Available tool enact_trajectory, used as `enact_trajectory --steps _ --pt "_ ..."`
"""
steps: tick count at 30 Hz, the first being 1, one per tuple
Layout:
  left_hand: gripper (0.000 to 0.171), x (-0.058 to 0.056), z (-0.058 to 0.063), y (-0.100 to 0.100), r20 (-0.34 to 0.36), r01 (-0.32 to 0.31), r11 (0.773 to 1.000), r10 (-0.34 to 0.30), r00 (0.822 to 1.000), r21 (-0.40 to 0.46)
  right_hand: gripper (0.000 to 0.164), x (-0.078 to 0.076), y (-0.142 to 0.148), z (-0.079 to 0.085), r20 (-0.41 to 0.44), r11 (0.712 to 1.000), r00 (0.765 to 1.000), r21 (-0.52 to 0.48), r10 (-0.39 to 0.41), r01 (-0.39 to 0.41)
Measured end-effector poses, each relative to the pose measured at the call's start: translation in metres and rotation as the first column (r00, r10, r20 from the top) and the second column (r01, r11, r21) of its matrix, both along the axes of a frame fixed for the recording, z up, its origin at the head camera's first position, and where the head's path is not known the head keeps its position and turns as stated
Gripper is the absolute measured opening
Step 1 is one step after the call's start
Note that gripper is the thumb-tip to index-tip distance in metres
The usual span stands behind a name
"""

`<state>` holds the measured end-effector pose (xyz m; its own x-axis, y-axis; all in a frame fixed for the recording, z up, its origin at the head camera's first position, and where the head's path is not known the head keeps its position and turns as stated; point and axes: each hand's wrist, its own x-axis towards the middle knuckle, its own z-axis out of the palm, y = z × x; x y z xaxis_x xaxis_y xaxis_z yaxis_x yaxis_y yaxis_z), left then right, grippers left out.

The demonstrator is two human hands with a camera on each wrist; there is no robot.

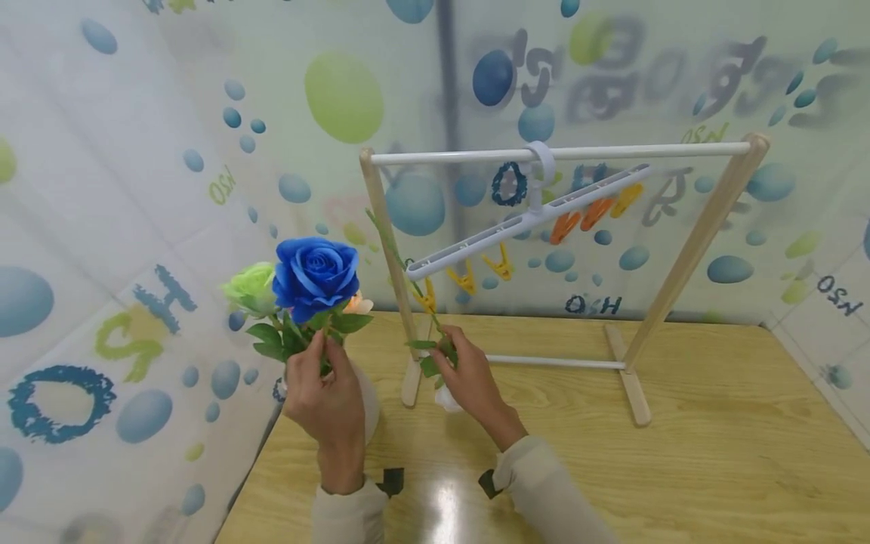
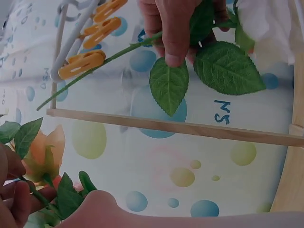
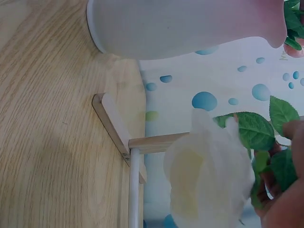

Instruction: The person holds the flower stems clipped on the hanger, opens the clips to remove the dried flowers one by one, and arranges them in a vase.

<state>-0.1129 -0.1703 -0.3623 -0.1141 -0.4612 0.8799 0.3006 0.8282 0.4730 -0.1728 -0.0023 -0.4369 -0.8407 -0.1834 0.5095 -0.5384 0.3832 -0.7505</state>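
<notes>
My left hand [image 1: 326, 393] pinches the green stem just below a blue rose [image 1: 316, 276], which stands among other flowers in a pale vase [image 3: 190, 28]. My right hand [image 1: 476, 381] grips a white flower [image 3: 209, 175] by its leafy stem, the bloom hanging downward. Its bare stem [image 2: 114, 57] slants up past the left end of a grey clip hanger [image 1: 503, 230], overlapping a yellow clip [image 1: 426, 296] there. Green leaves [image 2: 228, 69] stick out around the right fingers. Most of the vase is hidden behind my left hand in the head view.
The hanger hangs tilted from the white bar [image 1: 612, 153] of a wooden-legged rack [image 1: 693, 257]. More yellow and orange clips [image 1: 595, 214] dangle along it. A green flower [image 1: 250, 289] and a peach flower [image 2: 45, 152] share the vase. Patterned curtains surround the wooden table [image 1: 714, 453].
</notes>
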Motion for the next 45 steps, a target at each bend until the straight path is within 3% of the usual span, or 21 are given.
enact_trajectory --steps 4,9,14,20,29,34,37,43,45 --pt "0.013 -0.001 0.002 -0.002 0.017 0.002 1.0 -0.002 1.0 -0.011 0.016 0.001 0.001 0.0 -0.054 0.998 0.997 0.015 -0.056 0.057" --pt "0.012 0.0 0.005 -0.005 0.02 0.008 1.0 -0.007 1.0 -0.022 0.009 0.0 0.005 -0.002 -0.089 0.997 0.993 0.021 -0.077 0.079" --pt "0.012 0.003 0.009 -0.005 -0.059 0.002 1.0 -0.001 0.998 0.012 0.006 0.0 0.008 -0.004 -0.096 0.995 0.991 0.03 -0.09 0.093" --pt "0.012 0.002 0.009 -0.004 -0.094 -0.016 1.0 0.017 0.995 0.01 0.006 0.0 0.01 -0.005 -0.095 0.994 0.991 0.034 -0.096 0.1" --pt "0.015 0.002 0.006 -0.007 -0.004 -0.011 1.0 0.011 1.0 0.026 0.007 -0.002 0.013 -0.006 -0.107 0.994 0.989 0.028 -0.104 0.108" --pt "0.016 0.001 0.006 -0.01 0.026 -0.022 1.0 0.022 0.999 0.014 0.015 -0.002 0.014 -0.007 -0.101 0.996 0.991 0.013 -0.089 0.091" --pt "0.016 0.002 0.009 -0.011 0.017 -0.029 0.999 0.029 0.999 0.02 0.02 -0.002 0.015 -0.008 -0.086 0.997 0.993 0.003 -0.075 0.075" --pt "0.016 0.004 0.016 -0.011 -0.076 -0.041 0.998 0.044 0.996 0.047 0.02 -0.002 0.015 -0.01 -0.076 0.997 0.994 0.01 -0.081 0.082" --pt "0.017 0.004 0.016 -0.012 -0.057 -0.052 0.998 0.054 0.997 0.043 0.02 -0.002 0.014 -0.01 -0.073 0.996 0.994 0.014 -0.084 0.085"
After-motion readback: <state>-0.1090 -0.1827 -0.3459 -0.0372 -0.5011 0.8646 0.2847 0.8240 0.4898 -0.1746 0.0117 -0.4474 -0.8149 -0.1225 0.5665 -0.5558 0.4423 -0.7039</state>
